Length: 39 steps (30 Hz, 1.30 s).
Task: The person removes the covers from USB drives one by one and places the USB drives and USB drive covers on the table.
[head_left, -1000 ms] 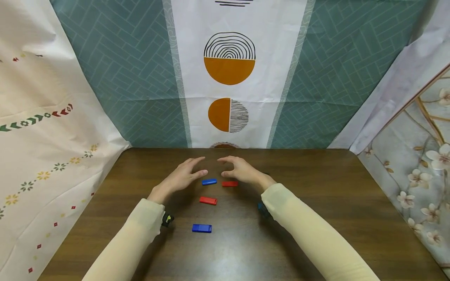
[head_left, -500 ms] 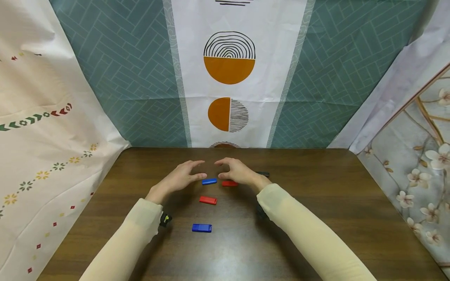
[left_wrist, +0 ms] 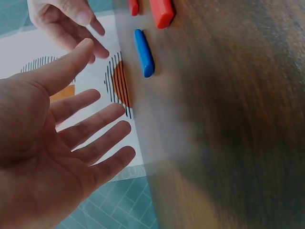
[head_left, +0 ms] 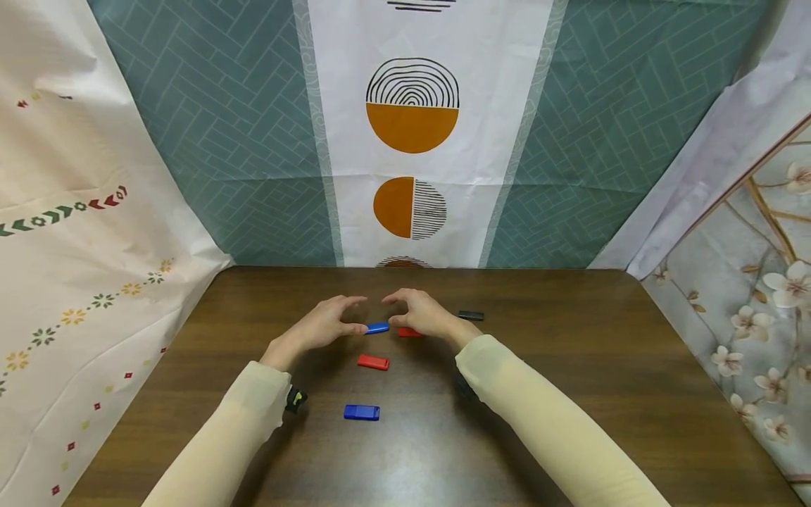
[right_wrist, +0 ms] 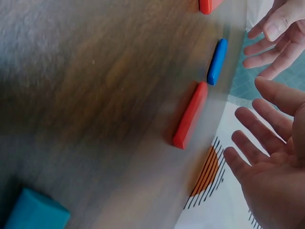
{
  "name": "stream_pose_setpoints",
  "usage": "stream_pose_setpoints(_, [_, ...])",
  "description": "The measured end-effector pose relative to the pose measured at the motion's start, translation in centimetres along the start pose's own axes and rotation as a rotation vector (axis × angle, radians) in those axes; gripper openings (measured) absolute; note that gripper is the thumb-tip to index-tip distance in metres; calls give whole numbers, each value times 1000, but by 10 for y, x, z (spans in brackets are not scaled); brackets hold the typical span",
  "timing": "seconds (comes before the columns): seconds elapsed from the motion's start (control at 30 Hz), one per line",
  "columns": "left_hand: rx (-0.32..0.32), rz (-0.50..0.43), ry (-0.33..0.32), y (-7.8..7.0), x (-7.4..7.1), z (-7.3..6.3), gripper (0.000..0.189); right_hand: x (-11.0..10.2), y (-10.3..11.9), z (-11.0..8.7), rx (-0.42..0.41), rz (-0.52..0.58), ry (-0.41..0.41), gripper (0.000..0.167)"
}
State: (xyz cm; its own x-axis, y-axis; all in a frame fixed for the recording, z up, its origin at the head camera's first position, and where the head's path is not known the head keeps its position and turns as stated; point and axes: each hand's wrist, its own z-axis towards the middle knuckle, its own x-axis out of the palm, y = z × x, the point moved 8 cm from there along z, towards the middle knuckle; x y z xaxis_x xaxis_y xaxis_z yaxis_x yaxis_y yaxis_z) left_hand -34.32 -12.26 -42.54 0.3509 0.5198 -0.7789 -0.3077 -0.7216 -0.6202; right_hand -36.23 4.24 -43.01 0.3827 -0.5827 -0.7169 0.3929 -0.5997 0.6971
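Behind everything, we see a big green and white cloth [head_left: 253,141] with orange and striped circles. Next comes the brown wooden tabletop [head_left: 583,338], with two pale yellow sleeves [head_left: 538,401] stretched over it. Both hands are up above the wood, facing each other with a gap between. The left hand [head_left: 322,320] is open, its fingers softly bent and its thumb apart. The right hand [head_left: 421,313] is open the same way. We spot a teal block [right_wrist: 38,210], cut off by the right wrist view's edge. The rest are little flat sticks, like USB sticks. Below the hands lie the far blue stick [head_left: 378,328], its end hidden by the left thumb, and the far red stick [head_left: 408,332], partly hidden by the right hand. Nearer us are the near red stick [head_left: 373,362] and near blue stick [head_left: 362,412]. A black stick [head_left: 471,315] lies past the right wrist.
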Motion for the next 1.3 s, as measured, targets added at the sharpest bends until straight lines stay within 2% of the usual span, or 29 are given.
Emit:
stream_pose_setpoints(0.53, [13, 28, 4, 2, 6, -1, 55, 15, 3, 7, 1, -87, 13, 39])
stream_pose_setpoints(0.93, [12, 35, 5, 9, 9, -1, 53, 23, 4, 10, 9, -88, 54, 39])
stream_pose_setpoints(1.3, [20, 32, 9, 9, 8, -2, 53, 27, 7, 13, 36, -147, 69, 37])
